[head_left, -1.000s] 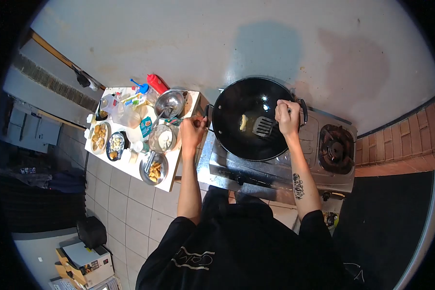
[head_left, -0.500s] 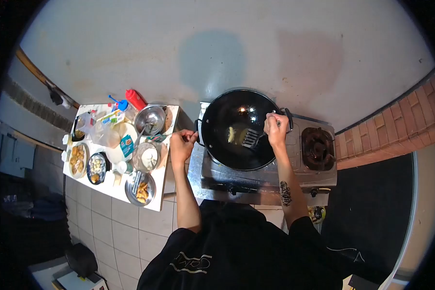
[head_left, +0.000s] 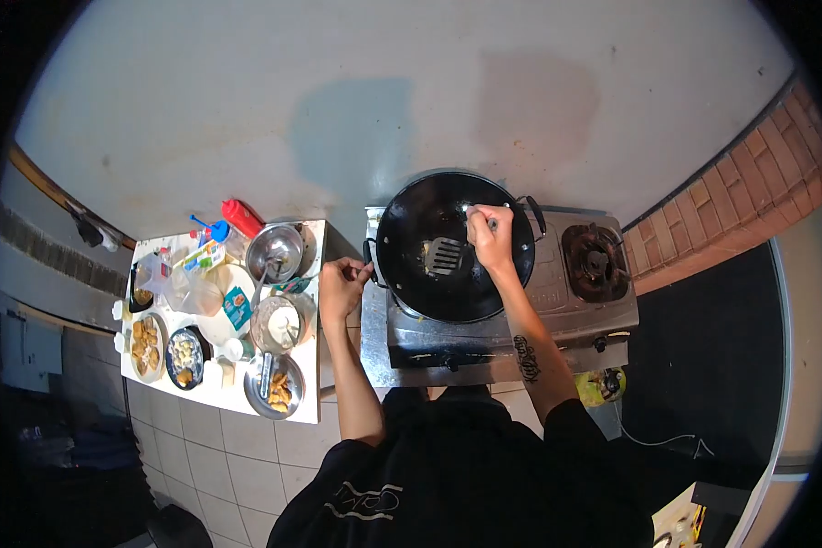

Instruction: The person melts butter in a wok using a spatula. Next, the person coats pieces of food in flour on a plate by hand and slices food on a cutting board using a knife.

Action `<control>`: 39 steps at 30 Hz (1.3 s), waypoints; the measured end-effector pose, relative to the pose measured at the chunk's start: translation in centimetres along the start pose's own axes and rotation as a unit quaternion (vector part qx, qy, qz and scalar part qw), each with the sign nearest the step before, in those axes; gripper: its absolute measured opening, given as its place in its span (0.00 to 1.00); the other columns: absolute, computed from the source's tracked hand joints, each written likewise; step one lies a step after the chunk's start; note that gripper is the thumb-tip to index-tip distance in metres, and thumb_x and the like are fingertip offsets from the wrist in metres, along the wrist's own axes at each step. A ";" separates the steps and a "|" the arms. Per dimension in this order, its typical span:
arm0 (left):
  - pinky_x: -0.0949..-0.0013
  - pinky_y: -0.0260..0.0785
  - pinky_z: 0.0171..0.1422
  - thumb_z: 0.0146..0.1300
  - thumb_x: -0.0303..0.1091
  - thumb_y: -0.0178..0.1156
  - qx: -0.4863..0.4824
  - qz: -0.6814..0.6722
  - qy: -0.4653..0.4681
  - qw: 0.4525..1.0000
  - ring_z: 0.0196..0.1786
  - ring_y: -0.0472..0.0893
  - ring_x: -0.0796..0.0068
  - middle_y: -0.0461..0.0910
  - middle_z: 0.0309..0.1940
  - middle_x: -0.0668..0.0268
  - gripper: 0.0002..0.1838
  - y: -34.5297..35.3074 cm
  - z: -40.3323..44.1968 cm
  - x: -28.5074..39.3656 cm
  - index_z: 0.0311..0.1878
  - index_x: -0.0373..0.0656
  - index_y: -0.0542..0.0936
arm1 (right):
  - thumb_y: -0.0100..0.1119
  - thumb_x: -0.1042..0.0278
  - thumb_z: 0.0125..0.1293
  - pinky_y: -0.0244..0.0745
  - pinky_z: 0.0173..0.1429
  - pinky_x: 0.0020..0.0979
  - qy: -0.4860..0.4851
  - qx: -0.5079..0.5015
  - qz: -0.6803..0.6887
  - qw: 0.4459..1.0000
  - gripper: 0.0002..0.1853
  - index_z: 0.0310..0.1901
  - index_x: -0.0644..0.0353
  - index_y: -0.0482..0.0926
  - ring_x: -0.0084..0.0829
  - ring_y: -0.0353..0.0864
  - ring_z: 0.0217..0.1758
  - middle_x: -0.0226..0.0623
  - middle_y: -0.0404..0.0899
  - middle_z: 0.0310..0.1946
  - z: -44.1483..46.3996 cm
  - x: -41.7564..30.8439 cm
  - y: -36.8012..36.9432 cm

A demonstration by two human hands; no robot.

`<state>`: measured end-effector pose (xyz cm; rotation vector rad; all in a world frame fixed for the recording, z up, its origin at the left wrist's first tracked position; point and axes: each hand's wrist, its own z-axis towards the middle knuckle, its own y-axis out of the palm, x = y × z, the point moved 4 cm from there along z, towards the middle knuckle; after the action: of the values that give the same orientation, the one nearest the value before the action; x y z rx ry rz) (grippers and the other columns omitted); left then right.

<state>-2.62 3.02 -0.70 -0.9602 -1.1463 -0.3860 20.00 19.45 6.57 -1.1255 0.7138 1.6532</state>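
A large black wok (head_left: 461,300) sits on the left side of a gas stove (head_left: 557,315). My left hand (head_left: 342,288) is closed at the wok's left handle (head_left: 369,254), fingers pinched against it. In my right hand (head_left: 490,237), closed in a fist above the wok, is a slotted spatula (head_left: 445,257). Its blade lies low inside the wok. A small yellowish food piece (head_left: 426,247) shows at the blade's left edge, mostly covered by it.
Right of the wok is a bare burner (head_left: 597,263). On the left, a white table (head_left: 219,404) holds a steel bowl (head_left: 275,252), a red squeeze bottle (head_left: 241,217), a plate of browned food (head_left: 279,388) and several other dishes. A wall rises behind the stove.
My right hand and the spatula have moved left across the wok, and the blade now covers most of the food piece. My left hand stays at the handle. The camera view has shifted slightly.
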 end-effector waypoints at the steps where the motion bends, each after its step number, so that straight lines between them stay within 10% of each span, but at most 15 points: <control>1: 0.72 0.63 0.27 0.51 0.33 0.72 -0.004 0.003 -0.008 1.000 0.19 0.70 0.80 0.73 0.15 0.68 0.11 0.0 0.1 0.0 0.28 0.35 0.82 | 0.53 0.74 0.60 0.50 0.24 0.30 0.002 -0.005 0.001 1.000 0.17 0.16 0.67 0.62 0.16 0.56 0.18 0.27 0.54 0.12 0.1 0.3 0.0; 24: 0.72 0.63 0.25 0.50 0.30 0.72 -0.058 0.049 0.001 0.997 0.19 0.71 0.81 0.74 0.15 0.69 0.10 -0.7 0.9 2.0 0.25 0.35 0.80 | 0.58 0.77 0.58 0.46 0.23 0.29 -0.024 -0.065 -0.074 0.995 0.22 0.13 0.62 0.58 0.15 0.52 0.19 0.23 0.53 0.11 -2.6 -3.1 -3.9; 39: 0.70 0.65 0.28 0.50 0.33 0.73 -0.057 0.083 0.008 0.995 0.21 0.72 0.77 0.74 0.15 0.67 0.12 -0.9 1.0 2.2 0.24 0.36 0.79 | 0.54 0.71 0.64 0.52 0.24 0.28 0.015 0.158 -0.030 0.987 0.22 0.12 0.65 0.65 0.16 0.58 0.16 0.24 0.62 0.09 -1.5 2.1 -3.6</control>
<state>-2.96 3.73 1.75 -1.1430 -1.0300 -0.3270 23.74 20.23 4.27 -0.9362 0.9172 1.4149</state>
